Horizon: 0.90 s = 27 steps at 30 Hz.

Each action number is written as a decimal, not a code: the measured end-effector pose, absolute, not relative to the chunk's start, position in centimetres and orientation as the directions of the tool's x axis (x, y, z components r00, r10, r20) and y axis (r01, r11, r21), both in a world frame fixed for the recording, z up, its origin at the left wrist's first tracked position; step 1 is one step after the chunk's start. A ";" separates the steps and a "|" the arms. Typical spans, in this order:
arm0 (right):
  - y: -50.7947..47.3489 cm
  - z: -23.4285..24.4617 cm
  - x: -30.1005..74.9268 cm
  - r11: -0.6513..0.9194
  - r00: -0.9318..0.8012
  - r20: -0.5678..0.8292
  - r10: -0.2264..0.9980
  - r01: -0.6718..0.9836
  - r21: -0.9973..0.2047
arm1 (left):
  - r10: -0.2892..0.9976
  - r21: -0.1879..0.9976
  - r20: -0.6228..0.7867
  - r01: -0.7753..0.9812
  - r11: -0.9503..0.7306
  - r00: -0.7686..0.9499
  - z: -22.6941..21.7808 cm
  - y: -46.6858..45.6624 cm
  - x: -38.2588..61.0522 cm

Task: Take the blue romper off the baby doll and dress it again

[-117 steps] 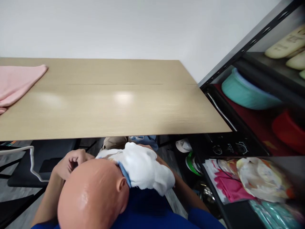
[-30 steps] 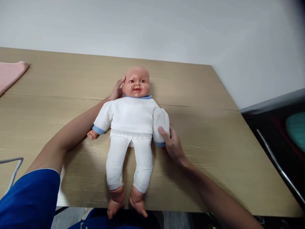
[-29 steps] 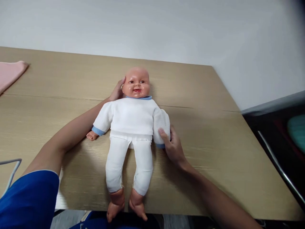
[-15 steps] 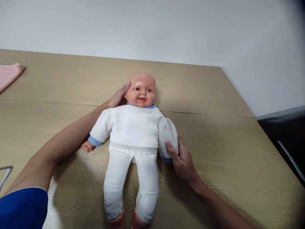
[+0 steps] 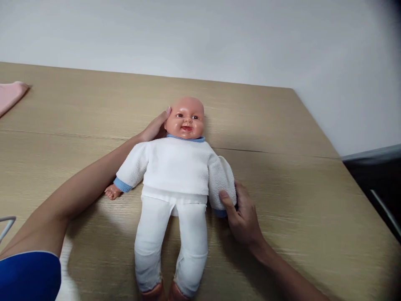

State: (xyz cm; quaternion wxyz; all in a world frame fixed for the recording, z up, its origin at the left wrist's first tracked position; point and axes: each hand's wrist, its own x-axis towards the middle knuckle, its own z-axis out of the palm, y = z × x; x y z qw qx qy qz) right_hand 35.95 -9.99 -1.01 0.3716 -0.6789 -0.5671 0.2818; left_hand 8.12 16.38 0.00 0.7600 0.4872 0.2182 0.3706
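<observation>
On the pale wood-grain table (image 5: 316,209), lying face up: a bald, white-clad plastic baby doll (image 5: 175,167). Touching its head (image 5: 184,110) with the partly hidden left hand (image 5: 155,126), impossible to tell whether gripping; grasping its puffy, blue-cuffed sleeve (image 5: 219,177) with the right hand (image 5: 246,217).

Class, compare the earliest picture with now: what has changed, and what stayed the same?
The doll has moved forward from before the table's near edge and now lies face up on the table. The left hand, curled earlier, now rests against its head; the right hand now holds its sleeve. The pink cloth remains on the left.
</observation>
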 end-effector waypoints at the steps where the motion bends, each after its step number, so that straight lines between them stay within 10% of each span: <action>1: -10.0 -1.0 36.0 -0.085 0.197 0.032 0.980 0.560 -0.824 | 0.772 0.901 0.030 -0.352 0.254 0.635 0.1 16.3 8.1; 27: -9.4 -0.9 36.4 -0.022 0.146 0.081 0.986 0.595 -0.803 | 0.894 0.903 0.039 -0.399 0.159 0.446 -0.9 16.4 8.0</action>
